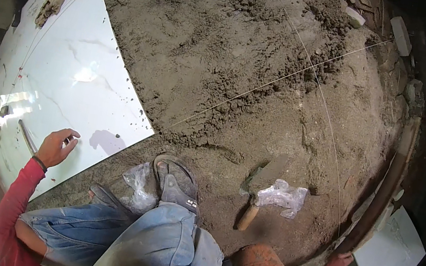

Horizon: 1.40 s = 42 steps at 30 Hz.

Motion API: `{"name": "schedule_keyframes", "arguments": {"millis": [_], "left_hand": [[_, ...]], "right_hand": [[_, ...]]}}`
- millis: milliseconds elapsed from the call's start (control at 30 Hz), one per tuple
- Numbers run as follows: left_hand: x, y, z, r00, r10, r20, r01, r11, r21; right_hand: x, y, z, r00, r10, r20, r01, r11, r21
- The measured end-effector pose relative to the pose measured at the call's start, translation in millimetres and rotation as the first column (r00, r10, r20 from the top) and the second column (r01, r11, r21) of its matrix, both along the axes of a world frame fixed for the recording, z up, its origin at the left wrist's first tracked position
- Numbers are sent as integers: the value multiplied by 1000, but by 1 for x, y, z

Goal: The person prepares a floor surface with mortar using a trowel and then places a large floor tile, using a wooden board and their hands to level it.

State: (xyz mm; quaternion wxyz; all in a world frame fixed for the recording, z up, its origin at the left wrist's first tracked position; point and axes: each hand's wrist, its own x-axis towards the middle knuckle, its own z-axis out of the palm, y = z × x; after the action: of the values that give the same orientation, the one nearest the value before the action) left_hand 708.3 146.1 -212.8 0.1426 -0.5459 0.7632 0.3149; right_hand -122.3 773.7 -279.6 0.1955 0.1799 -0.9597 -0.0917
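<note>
My left hand (56, 147) hovers over or rests lightly on the glossy white floor tile (101, 65); its thumb and fingers are apart and hold nothing. At the lower right, my right hand (338, 262) is closed at the near end of a long brown bar (383, 191), which looks curved in this view. The fingers' undersides are hidden. Between my hands, a trowel with a wooden handle (247, 218) lies on the ground, its blade partly dusted with mortar. Crumpled clear plastic (283, 195) touches it.
Rough grey mortar (207, 35) spreads beyond the tile's edge, with thin strings (267, 85) stretched above. A rusty orange bucket (258, 259) sits by my knee. More clear plastic (141, 189) lies by my sandal (178, 187). A loose white tile (391, 253) is at the right.
</note>
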Motion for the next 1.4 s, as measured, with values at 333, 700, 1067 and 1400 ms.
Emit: {"name": "schedule_keyframes", "arguments": {"millis": [333, 700, 1067, 1400], "left_hand": [[-3, -2, 8, 999, 39, -11, -39, 999, 26], [21, 33, 6, 979, 175, -108, -165, 981, 100], [45, 29, 4, 977, 194, -84, -188, 979, 74], [59, 47, 3, 965, 249, -87, -235, 961, 144]], "right_hand": [[-44, -155, 94, 777, 103, 621, 571, 301, -764], [-87, -388, 43, 670, 561, 487, 110, 574, -811], [249, -649, -41, 102, 608, 787, 635, 569, -522], [229, -635, -42, 328, 673, 663, 481, 485, -731]]}}
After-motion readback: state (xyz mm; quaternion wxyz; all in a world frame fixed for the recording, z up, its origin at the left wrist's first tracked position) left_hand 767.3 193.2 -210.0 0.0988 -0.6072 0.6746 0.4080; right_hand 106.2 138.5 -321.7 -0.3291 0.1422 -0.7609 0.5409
